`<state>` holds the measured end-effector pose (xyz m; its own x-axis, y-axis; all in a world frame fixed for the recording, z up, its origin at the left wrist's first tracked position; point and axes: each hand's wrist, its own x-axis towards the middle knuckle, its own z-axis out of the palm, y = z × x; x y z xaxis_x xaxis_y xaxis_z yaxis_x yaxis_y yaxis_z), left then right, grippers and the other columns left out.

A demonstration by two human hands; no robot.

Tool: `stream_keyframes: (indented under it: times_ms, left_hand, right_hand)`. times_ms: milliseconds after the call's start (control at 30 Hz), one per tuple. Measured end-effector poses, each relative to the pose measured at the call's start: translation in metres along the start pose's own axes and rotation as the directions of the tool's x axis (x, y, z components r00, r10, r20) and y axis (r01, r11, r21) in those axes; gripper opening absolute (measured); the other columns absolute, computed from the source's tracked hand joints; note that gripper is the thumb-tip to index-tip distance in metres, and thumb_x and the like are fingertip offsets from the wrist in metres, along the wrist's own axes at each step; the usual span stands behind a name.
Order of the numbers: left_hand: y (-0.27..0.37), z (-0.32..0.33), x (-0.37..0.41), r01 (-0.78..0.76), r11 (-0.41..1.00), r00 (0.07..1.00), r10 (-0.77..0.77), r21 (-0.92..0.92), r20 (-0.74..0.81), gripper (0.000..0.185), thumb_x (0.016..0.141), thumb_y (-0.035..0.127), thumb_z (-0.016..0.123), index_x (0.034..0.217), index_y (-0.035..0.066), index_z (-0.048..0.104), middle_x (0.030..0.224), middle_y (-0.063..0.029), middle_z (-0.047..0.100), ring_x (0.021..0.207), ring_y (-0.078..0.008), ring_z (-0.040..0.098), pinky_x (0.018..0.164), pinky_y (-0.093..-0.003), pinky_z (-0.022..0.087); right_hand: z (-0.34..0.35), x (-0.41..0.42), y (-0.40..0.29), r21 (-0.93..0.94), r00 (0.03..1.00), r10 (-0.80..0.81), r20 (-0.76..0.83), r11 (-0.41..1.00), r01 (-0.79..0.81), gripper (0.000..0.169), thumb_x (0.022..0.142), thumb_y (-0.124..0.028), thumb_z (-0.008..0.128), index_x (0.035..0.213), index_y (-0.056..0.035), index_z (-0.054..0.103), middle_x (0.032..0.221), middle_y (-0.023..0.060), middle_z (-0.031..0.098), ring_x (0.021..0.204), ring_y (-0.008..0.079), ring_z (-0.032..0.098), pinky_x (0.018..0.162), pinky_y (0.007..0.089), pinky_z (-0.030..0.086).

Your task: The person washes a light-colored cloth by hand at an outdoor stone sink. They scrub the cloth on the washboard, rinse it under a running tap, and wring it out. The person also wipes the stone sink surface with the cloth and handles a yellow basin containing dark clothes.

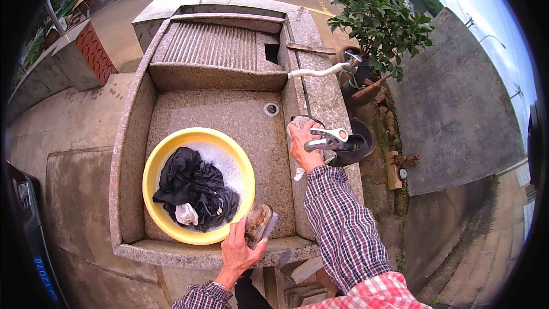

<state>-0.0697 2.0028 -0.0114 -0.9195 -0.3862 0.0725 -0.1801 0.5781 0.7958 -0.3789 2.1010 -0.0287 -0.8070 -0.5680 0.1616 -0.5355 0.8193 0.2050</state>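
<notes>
A yellow basin (198, 134) with a white inside rests in the basin part of a stone sink (223, 107). It holds sudsy water, dark wet clothes (188, 176) and a small white cloth (186, 214). My left hand (241, 244) holds a scrubbing brush (258, 225) with a worn wooden-looking back and pale bristles, beside the basin's near right rim. My right hand (305, 146) lies on the sink's right ledge, behind a chrome faucet (328, 138), with its fingers on a pinkish-grey item (301, 121). Whether they grip it is hard to see.
A ribbed stone washboard (210, 47) forms the sink's far part. On the right ledge are a wooden stick (311, 48) and a second tap with a white hose (319, 71). A drain (271, 109) lies in the sink floor. Potted greenery (381, 25) stands at the right.
</notes>
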Motion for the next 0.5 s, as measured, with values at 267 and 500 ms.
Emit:
stream_keyframes:
  times_ms: [267,500]
  left_hand:
    - [-0.002,0.001,-0.004,0.027,1.0,1.0,-0.027,0.014,-0.006,0.07,0.067,0.029,0.073,0.123,-0.001,0.044,0.102,-0.017,0.05,0.091,-0.0357,0.056,0.075,-0.0424,0.048]
    - [-0.006,0.006,-0.007,0.007,0.999,1.0,-0.006,0.035,-0.022,0.069,0.068,0.028,0.072,0.123,-0.001,0.043,0.1,-0.017,0.05,0.091,-0.0353,0.055,0.075,-0.0418,0.048]
  right_hand:
    - [-0.01,-0.099,-0.022,0.027,0.994,-0.074,0.084,0.997,0.072,0.034,0.078,-0.015,0.055,0.112,-0.0112,0.053,0.126,0.0356,0.038,0.115,0.0526,0.039,0.098,0.0593,0.027]
    - [-0.055,-0.219,-0.007,0.317,0.982,0.005,0.189,0.946,-0.066,0.046,0.08,-0.016,0.057,0.125,-0.0201,0.049,0.128,0.0358,0.034,0.118,0.053,0.034,0.1,0.0598,0.025]
